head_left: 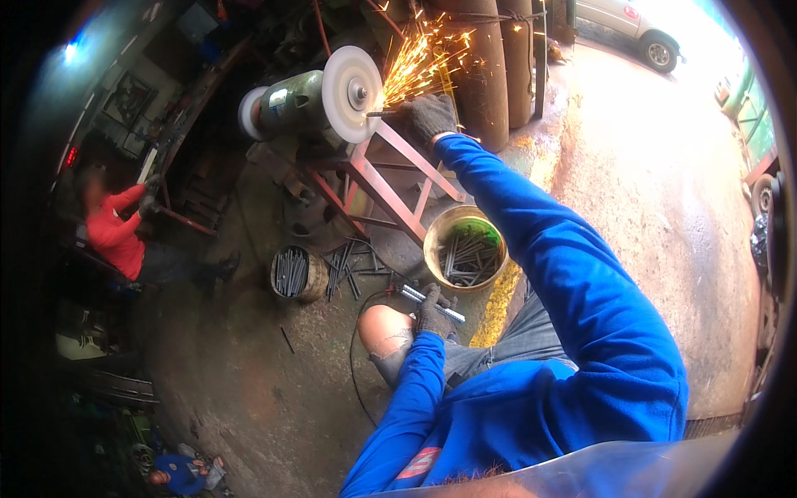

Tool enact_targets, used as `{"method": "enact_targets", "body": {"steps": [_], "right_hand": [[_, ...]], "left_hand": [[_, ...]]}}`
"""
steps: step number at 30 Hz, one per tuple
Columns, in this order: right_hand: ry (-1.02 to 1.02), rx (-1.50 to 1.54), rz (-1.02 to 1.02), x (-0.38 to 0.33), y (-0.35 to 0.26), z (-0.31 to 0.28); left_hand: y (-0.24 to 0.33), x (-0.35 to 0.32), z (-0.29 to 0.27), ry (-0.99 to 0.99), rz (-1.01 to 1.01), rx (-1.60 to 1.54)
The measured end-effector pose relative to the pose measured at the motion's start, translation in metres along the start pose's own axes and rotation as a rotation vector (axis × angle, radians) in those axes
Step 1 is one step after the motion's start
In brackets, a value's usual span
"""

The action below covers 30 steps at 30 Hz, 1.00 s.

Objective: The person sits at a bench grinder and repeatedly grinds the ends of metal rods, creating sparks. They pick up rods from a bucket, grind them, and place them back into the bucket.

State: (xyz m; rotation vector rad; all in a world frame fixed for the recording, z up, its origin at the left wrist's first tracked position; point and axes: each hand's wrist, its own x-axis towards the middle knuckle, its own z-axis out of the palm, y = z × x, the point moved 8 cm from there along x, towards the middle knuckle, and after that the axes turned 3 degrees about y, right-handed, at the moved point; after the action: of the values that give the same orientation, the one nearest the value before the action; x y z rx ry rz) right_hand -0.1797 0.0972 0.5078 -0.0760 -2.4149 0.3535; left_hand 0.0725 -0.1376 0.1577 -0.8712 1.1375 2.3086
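Head view: at upper centre, the right hand (432, 119), fingers closed, holds a dark rod (381, 114) at the sparking wheel (339, 83); grinding appears underway. Below centre, the left hand (431, 314) grips silvery rods (452, 314). Steady pressure seems called for next.

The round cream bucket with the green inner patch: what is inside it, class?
Dark, slender rods lie jumbled inside the bucket; they cover its bottom, so anything beneath cannot be seen.

silver rods (452, 314), white wheel (339, 100), reddish stand (388, 195), dark-grey gloves (432, 115)
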Motion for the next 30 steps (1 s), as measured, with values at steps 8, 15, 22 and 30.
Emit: {"method": "enact_targets", "body": {"steps": [8,15,22,30], "right_hand": [[-0.065,0.02,-0.008,0.011,0.004,0.003],[-0.144,-0.04,-0.015,0.013,0.001,0.002],[-0.23,-0.02,0.045,0.013,0.011,0.017],[-0.322,0.058,0.086,0.011,0.002,0.01]], "left_hand": [[0.002,-0.001,-0.001,0.017,-0.007,-0.016],[0.004,-0.006,0.002,0.013,0.007,-0.012],[0.002,-0.007,0.003,-0.003,0.007,0.029],[0.001,0.0,-0.002,-0.031,0.015,0.051]]}}
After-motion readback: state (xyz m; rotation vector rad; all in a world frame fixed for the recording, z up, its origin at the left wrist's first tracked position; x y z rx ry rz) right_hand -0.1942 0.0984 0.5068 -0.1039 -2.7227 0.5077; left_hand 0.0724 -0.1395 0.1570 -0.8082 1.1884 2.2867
